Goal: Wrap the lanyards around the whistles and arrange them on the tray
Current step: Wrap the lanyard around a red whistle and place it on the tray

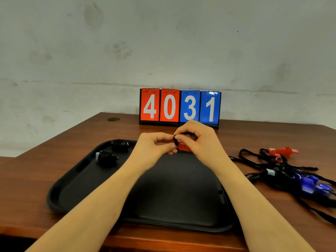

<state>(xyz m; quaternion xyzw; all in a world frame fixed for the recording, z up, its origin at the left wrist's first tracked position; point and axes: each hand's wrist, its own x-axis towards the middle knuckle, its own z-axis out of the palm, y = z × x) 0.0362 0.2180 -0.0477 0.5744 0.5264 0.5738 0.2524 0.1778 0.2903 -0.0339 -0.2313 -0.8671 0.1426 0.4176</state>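
Note:
Above the far edge of the black tray (pixel 76 195), both hands hold a red whistle (pixel 182 147) with black lanyard wound on it. My left hand (pixel 154 149) pinches its left end. My right hand (pixel 197 139) pinches the black cord at the top of the whistle. Two whistles wrapped in black lanyard lie in the tray's far left corner, one (pixel 120 145) behind the other (pixel 107 157). To the right of the tray, a red whistle (pixel 283 151) and blue whistles (pixel 312 186) lie in a tangle of loose black lanyards (pixel 261 165).
A flip scoreboard (pixel 180 107) reading 4031 stands at the back of the brown wooden table (pixel 254 135), against a pale wall. A small brass disc (pixel 113 119) sits in the table's far left corner. The table's near edge runs just below the tray.

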